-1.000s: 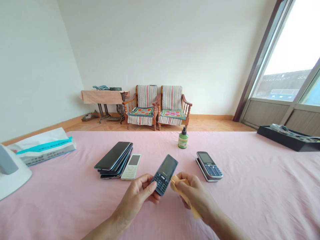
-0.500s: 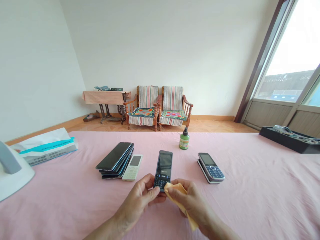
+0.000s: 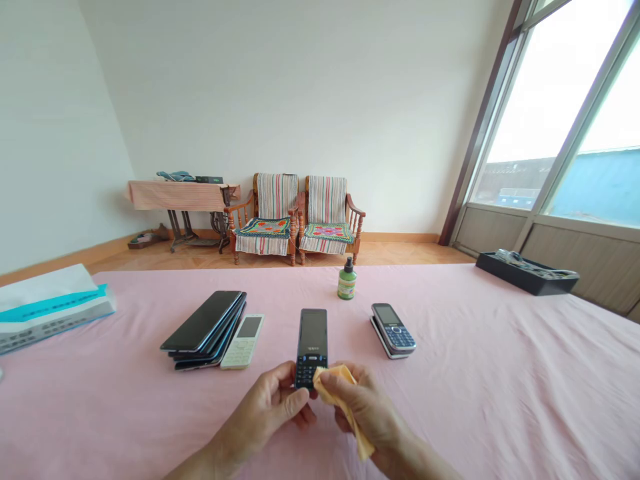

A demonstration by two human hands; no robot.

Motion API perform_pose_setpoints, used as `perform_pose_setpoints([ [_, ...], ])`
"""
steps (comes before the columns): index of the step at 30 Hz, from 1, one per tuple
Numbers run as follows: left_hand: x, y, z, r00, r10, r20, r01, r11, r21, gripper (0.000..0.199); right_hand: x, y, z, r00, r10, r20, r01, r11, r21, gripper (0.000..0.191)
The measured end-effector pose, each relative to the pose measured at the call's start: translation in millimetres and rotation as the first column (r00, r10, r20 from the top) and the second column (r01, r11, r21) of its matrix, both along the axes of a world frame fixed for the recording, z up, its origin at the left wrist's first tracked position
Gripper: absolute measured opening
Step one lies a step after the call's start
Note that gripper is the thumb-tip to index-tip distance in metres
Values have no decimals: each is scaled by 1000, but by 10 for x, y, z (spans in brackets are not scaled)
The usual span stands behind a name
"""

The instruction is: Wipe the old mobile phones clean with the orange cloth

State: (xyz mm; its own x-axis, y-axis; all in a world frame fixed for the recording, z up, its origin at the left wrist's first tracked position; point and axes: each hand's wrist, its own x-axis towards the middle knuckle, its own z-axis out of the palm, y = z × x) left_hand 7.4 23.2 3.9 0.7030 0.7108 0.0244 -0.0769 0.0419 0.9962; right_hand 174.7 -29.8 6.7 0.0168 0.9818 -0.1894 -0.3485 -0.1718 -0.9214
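Note:
A dark keypad phone (image 3: 313, 340) is held upright, tilted back, in the middle of the view. My left hand (image 3: 275, 403) grips its lower left edge, thumb at the bottom corner. In my right hand (image 3: 367, 407) a yellow cloth (image 3: 345, 393) is pinched, and it touches the lower right of the keypad. To the left lies a stack of dark smartphones (image 3: 205, 323), with a white keypad phone (image 3: 243, 342) beside it. On the right, a dark blue keypad phone (image 3: 394, 327) rests on top of another phone.
A green spray bottle (image 3: 347, 280) stands behind the held phone. At the far right is a black tray (image 3: 527, 273) with cables; at the far left, a white and blue packet (image 3: 55, 307). Pink cloth (image 3: 480, 400) covers the surface. Two wooden chairs stand beyond it.
The camera view has turned to the right, so everything sits further left. The cloth stays at the phone's keypad, and both hands keep their hold.

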Motion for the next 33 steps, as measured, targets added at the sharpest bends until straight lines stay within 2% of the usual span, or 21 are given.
perform_pose_setpoints([
  [3, 3, -12, -27, 998, -57, 7, 57, 998, 18, 46, 79, -21, -27, 997, -31, -64, 32, 999, 4, 41],
  [6, -2, -8, -69, 999, -53, -9, 53, 998, 19, 48, 232, -55, -15, 993, -90, -78, 89, 996, -15, 43],
  [12, 12, -31, -62, 994, -21, -111, 24, 999, 28, 51, 760, -106, 163, 980, -180, 83, 184, 982, -45, 40],
  [14, 18, -45, -56, 991, -6, -137, 10, 999, 33, 50, 963, -97, 238, 971, -176, 162, 191, 978, -82, 38],
  [20, 26, -55, -62, 983, 20, -182, -11, 999, 49, 45, 1418, -33, 397, 964, -162, 209, 194, 971, -142, 32],
  [26, 26, -53, -52, 975, 23, -219, -10, 998, 61, 41, 1586, 14, 400, 956, -142, 256, 198, 958, -206, 28],
  [33, 19, -70, -36, 974, 20, -226, -8, 998, 55, 36, 1576, 14, 346, 938, -160, 308, 236, 945, -227, 29],
])
